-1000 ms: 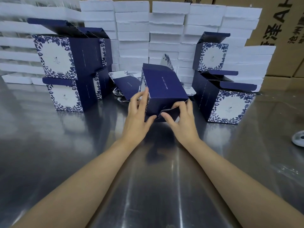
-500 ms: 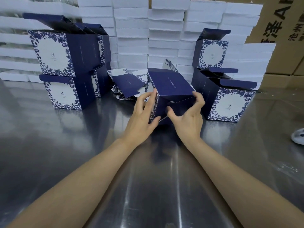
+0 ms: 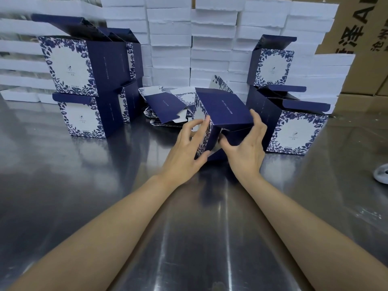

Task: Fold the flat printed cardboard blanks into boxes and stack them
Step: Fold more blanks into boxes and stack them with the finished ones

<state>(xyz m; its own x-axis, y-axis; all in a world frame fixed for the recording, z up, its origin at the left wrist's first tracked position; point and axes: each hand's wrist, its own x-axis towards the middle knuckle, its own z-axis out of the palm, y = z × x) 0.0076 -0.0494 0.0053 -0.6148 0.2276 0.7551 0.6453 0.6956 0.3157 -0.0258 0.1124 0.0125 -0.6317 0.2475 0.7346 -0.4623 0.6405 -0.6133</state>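
Note:
A half-formed navy box [image 3: 222,108] with blue floral print stands tilted on the steel table [image 3: 105,196], its near end flaps loose. My left hand [image 3: 186,150] grips its left printed side, thumb at the lower corner. My right hand [image 3: 245,148] holds the right side, thumb pressing a near flap inward and fingers up along the right edge. Flat blanks [image 3: 165,108] lie in a pile just behind. Folded boxes stand stacked at the left [image 3: 84,66] and at the right [image 3: 298,131], their lids open.
White foam slabs [image 3: 210,45] are stacked along the back. Brown cartons [image 3: 365,32] stand at the far right. A small white round object [image 3: 381,175] lies at the table's right edge.
The box has been squared up and raised at its near end. My right hand slid from the bottom flap up the right side; my left hand's fingers spread on the left face.

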